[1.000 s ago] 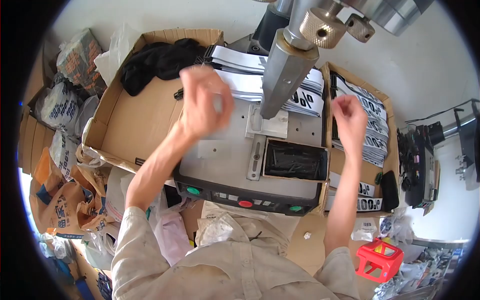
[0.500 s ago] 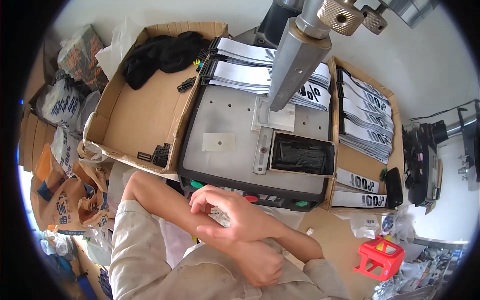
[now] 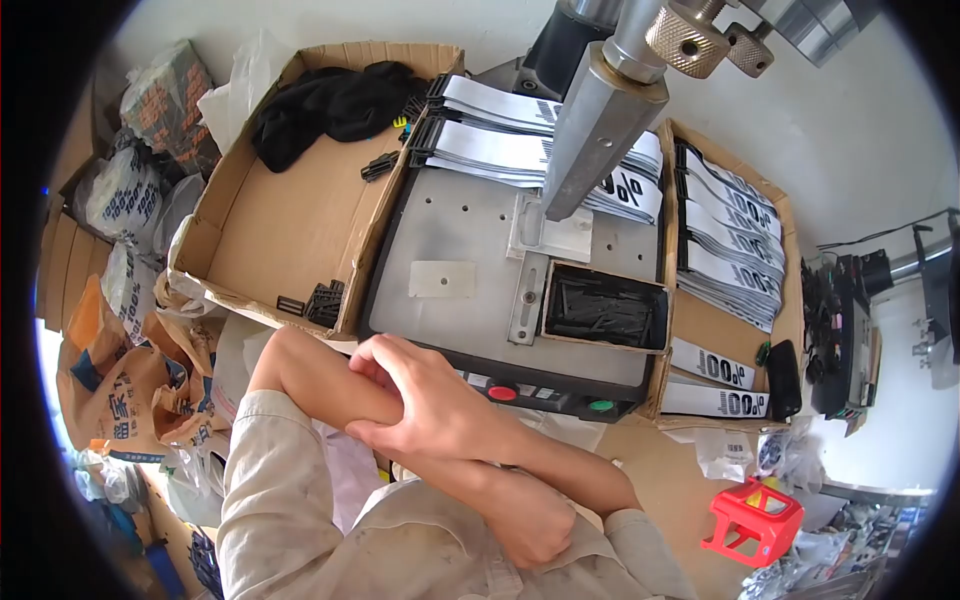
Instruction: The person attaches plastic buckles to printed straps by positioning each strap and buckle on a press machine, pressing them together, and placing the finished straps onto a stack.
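In the head view, the right hand (image 3: 435, 405) lies across the left forearm (image 3: 335, 385), beside the near left corner of the base (image 3: 400, 300), thumb and fingers wrapped about the arm. The left hand (image 3: 530, 525) rests against the shirt (image 3: 425, 545); its fingers bend under, mostly hidden, so I cannot tell whether they pinch anything. Along the base's near edge sit a red button (image 3: 502, 393) and a green button (image 3: 600, 405); a box (image 3: 605, 345) of black pieces (image 3: 606, 310) lies towards the near right corner. Straps (image 3: 480, 143) lie in piles along the far edge. The left carton (image 3: 270, 220) holds a black cloth (image 3: 335, 110) by its far edge and clips (image 3: 325, 303) in its near right corner; the right carton (image 3: 695, 318) holds a stack (image 3: 730, 240) of straps.
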Available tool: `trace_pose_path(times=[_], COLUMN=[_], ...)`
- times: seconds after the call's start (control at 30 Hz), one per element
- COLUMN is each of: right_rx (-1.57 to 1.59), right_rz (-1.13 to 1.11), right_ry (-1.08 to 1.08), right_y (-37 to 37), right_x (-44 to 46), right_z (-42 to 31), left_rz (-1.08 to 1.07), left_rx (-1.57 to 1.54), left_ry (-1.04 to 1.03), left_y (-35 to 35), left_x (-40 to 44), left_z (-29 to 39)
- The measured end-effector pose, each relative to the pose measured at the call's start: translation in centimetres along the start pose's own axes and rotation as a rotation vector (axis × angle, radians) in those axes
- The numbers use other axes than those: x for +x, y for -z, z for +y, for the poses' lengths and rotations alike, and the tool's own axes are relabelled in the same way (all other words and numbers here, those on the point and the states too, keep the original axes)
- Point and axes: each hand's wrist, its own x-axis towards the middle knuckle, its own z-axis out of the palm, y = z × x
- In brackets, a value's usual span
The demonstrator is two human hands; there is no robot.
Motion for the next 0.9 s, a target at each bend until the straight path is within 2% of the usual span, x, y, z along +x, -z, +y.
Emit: trace_pose_path(times=[0.03, 0.1, 0.13, 0.2, 0.23, 0.3, 0.33, 0.37, 0.43, 0.47, 0.53, 0.57, 0.63, 0.67, 0.73, 0.77, 0.83, 0.87, 0.9], right_rx=[0.005, -0.055, -0.055, -0.284, -0.284, -0.157, 0.033, 0.033, 0.252, 0.254, 0.068, 0.071, -0.22, -0.223, -0.183, -0.183, 0.093, 0.144, 0.147], right_rz=[-0.001, -0.186, -0.189, -0.484, -0.486, -0.166, 0.004, 0.008, -0.056, -0.057, -0.189, -0.188, -0.295, -0.297, -0.088, -0.09, 0.153, -0.009, -0.008], right_ry=[-0.001, -0.324, -0.325, -0.528, -0.53, -0.058, 0.169, 0.169, -0.052, -0.05, -0.399, -0.401, -0.515, -0.516, 0.05, 0.047, 0.178, -0.018, -0.014], right_y=[0.3, 1.5, 1.9, 2.6, 2.4, 1.4, 0.2, 0.1, 0.2, 0.6, 1.7, 1.9, 2.1, 1.9, 1.1, 0.7, 0.2, 0.9, 1.4], right_x=[-0.3, -0.6, -0.3, 0.4, 0.2, -0.5, 0.2, -0.1, 0.1, 0.1, -0.4, -0.5, -0.6, -0.8, -1.3, -1.1, 0.0, -0.2, -0.4], right_z=[-0.5, -2.1, -2.6, -3.2, -2.5, 0.7, 1.8, 2.6, 1.6, 0.8, -1.2, -1.8, -2.5, -1.8, 0.2, 0.7, 0.6, 0.2, -0.4], left_rz=[0.003, 0.004, 0.004, 0.005, 0.008, 0.008, 0.01, 0.009, 0.009, 0.005, 0.006, 0.01, 0.013, 0.012, 0.014, 0.014, 0.013, 0.009, 0.008], left_rx=[0.002, 0.002, 0.004, 0.006, 0.008, 0.008, 0.006, 0.003, 0.001, 0.003, 0.001, 0.0, 0.0, 0.001, 0.007, 0.007, 0.007, 0.003, 0.002], left_ry=[0.004, 0.007, 0.008, 0.009, 0.011, 0.01, 0.008, 0.007, 0.008, 0.008, 0.015, 0.017, 0.016, 0.015, 0.011, 0.013, 0.012, 0.015, 0.017], left_y=[0.0, -0.1, -0.1, -0.1, -0.2, -0.2, -0.3, -0.3, -0.2, -0.2, -0.3, -0.3, -0.4, -0.4, -0.4, -0.4, -0.4, -0.3, -0.3], left_x=[0.0, 0.1, 0.2, 0.2, 0.2, 0.3, 0.3, 0.3, 0.4, 0.4, 0.5, 0.5, 0.5, 0.5, 0.6, 0.6, 0.7, 0.6, 0.7], left_z=[0.0, 0.2, 0.3, 0.3, 0.3, 0.4, 0.4, 0.4, 0.4, 0.5, 0.5, 0.5, 0.6, 0.6, 0.7, 0.7, 0.8, 0.8, 0.9])
